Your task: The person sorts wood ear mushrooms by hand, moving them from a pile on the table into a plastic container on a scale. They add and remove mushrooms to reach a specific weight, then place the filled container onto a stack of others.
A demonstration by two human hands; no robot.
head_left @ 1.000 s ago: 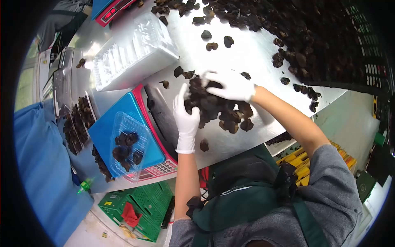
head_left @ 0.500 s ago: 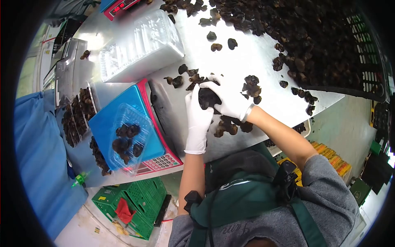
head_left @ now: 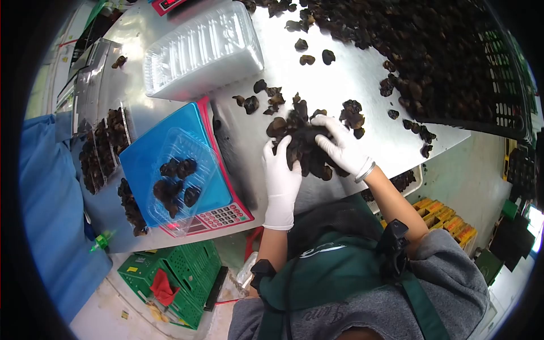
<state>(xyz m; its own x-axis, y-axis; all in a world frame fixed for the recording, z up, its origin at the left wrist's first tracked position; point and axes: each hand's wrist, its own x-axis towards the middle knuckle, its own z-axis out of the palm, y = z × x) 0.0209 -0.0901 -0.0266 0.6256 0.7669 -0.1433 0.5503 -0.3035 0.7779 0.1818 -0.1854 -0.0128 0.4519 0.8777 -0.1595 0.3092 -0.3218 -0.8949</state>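
Both my hands wear white gloves over the metal table, at either side of a loose heap of dark brown fungus pieces (head_left: pixel 303 139). My left hand (head_left: pixel 282 178) touches the heap's left edge with its fingers apart. On the right side, my right hand (head_left: pixel 343 148) rests its spread fingers on the pieces. Left of my left hand, a clear plastic tray (head_left: pixel 207 170) with several dark pieces sits on a blue-topped scale (head_left: pixel 141 161) with a pink edge and keypad.
A stack of clear trays (head_left: pixel 204 54) stands behind the scale. A large fungus pile (head_left: pixel 408 45) lies by a black crate (head_left: pixel 501 79) at the upper right. Filled clear trays (head_left: pixel 105 150) are at the left. Green crates (head_left: pixel 181 277) stand below the table edge.
My hands have moved apart and slightly down, with fingers spread. The dark clump that was between them now lies in a wider heap on the table. The view has shifted slightly.
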